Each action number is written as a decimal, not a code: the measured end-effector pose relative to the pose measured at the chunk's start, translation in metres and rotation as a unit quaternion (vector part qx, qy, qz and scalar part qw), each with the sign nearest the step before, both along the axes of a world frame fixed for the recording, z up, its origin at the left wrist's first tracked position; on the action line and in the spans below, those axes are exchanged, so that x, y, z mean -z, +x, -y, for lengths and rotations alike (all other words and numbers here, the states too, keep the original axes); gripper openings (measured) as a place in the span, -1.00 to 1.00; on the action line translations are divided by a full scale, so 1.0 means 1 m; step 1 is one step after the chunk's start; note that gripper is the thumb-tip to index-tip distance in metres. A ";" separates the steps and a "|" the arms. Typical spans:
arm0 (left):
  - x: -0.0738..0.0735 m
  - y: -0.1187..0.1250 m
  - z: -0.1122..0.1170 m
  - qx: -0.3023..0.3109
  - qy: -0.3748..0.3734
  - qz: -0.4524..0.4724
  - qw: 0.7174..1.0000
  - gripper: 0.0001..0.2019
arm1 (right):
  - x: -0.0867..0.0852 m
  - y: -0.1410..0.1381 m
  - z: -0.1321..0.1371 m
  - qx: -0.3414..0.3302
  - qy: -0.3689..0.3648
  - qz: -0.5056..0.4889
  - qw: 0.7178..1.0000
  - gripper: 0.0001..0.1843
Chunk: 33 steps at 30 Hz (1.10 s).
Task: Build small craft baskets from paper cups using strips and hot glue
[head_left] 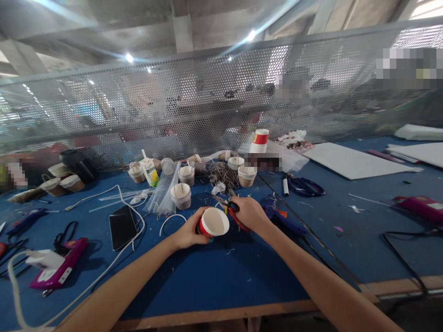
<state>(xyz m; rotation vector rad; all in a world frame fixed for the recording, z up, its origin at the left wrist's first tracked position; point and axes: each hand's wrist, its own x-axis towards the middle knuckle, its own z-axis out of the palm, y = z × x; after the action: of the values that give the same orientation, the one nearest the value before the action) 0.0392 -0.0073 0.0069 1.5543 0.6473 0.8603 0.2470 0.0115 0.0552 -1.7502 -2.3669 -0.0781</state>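
My left hand [192, 230] is wrapped round a red and white paper cup [215, 222], its open mouth tilted toward me. Just right of the cup, my right hand [249, 213] grips a pair of scissors [238, 216] by the red handles, the blades pointing left above the table. Blades and cup look apart. Beyond my hands stand several small cups wrapped in cord or cloth, one of them a wrapped cup [181, 197] with a pale rim. A heap of brown cord [223, 176] lies behind the scissors. A blue glue gun [282, 216] rests right of my right hand.
At left are a phone [123, 228], a white cable and a purple power strip [58, 267]. Clear glue sticks [164, 191] and a drink carton [149, 171] lie farther back. Stacked paper cups [259, 141], dark scissors [306, 186] and a white board [356, 160] are at right. A perforated metal screen [194, 106] borders the back.
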 end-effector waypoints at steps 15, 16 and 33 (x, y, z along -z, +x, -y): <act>-0.004 -0.001 0.000 -0.110 -0.074 0.053 0.990 -0.27 | 0.001 -0.003 0.006 -0.030 0.018 -0.074 0.997 -0.81; -0.005 0.000 0.000 -0.107 -0.076 0.055 0.990 -0.26 | 0.001 -0.004 0.006 -0.035 0.020 -0.071 0.997 -0.81; -0.004 0.000 -0.001 -0.036 -0.111 0.103 0.988 -0.22 | -0.007 0.001 0.005 -0.043 -0.025 0.009 0.999 -0.76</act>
<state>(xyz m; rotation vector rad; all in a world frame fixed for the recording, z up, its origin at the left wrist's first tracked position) 0.0396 -0.0064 0.0108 1.2302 0.6278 0.9552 0.2479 0.0068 0.0622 -1.6728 -2.4745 -0.0213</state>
